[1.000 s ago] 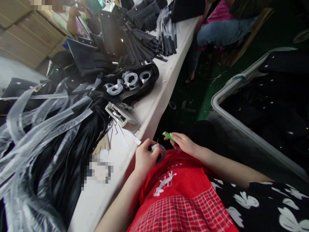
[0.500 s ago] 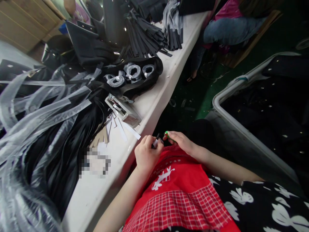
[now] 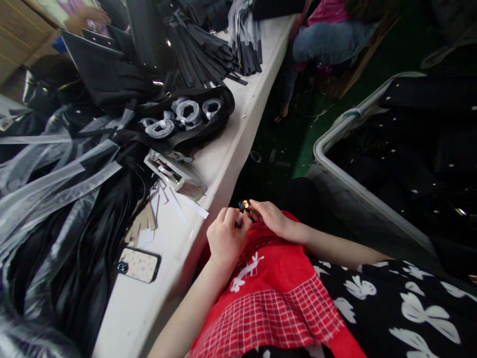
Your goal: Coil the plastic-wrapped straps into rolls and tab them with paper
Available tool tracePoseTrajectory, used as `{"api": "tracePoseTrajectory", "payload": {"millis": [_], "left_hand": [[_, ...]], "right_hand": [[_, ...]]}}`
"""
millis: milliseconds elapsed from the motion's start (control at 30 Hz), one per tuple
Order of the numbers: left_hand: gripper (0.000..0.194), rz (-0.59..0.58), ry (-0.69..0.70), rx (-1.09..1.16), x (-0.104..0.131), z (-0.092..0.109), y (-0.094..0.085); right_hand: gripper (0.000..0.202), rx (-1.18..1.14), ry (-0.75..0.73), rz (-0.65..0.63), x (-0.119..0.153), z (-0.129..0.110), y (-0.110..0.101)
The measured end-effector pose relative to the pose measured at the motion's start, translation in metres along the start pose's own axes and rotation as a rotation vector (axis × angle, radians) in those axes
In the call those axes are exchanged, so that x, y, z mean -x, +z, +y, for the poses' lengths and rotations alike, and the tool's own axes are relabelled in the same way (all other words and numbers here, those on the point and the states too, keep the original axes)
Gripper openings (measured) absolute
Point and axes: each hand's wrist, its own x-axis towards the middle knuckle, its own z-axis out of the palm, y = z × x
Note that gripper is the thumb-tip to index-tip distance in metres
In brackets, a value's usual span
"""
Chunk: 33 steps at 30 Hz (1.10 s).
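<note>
While the patterned phone [image 3: 146,266] lies on the white table [image 3: 122,308], black straps [image 3: 82,258] and others in cloudy plastic wrap [image 3: 40,196] heap up to its left, limp and, I judge, easy to scorch, so a flame belongs well clear of them. Just beyond the phone, loose white paper strips [image 3: 179,208] fan out toward a pale open holder [image 3: 182,180]; dry paper would catch quickly too.

To the phone's right, past the table edge, the left hand [image 3: 225,238] is curled, thumb against fingers, pinching a small piece [image 3: 239,218] with a whitish patch. What that piece is, I cannot tell, as the fingers hide most of it. Right next to it, still on the phone's right side, the right hand [image 3: 271,217] grips a mostly covered lighter [image 3: 256,212], with a flame [image 3: 245,203] burning close to the left fingertips. Good handling here means a steady wrist, a brief touch of heat, and as much of the piece as possible showing past the thumb. Both hands are low over the red apron [image 3: 279,278], so tilting the flame away from cloth and skin seems wise. Farthest right of the phone, a pale-rimmed bin [image 3: 354,185] holds dark goods.
</note>
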Motion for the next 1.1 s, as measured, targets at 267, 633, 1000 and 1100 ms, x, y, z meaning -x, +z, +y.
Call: {"api": "tracePoseTrajectory", "payload": {"millis": [267,633,1000,1100], "left_hand": [[0.012,0.004,0.0,0.01,0.001,0.0,0.0],[0.013,-0.083,-0.298,0.41,-0.003,-0.011,-0.006],[0.039,-0.066,-0.845,1.416,0.0,-0.053,-0.014],[0.045,0.043,-0.856,1.488,0.005,-0.071,-0.022]], "right_hand": [[0.055,-0.069,0.076,0.009,0.0,0.001,0.0],[0.047,-0.194,0.153,0.118,-0.015,0.008,-0.011],[0.02,0.687,-0.272,0.113,-0.152,-0.06,0.004],[0.03,0.729,-0.413,0.146,-0.163,-0.09,0.024]]}}
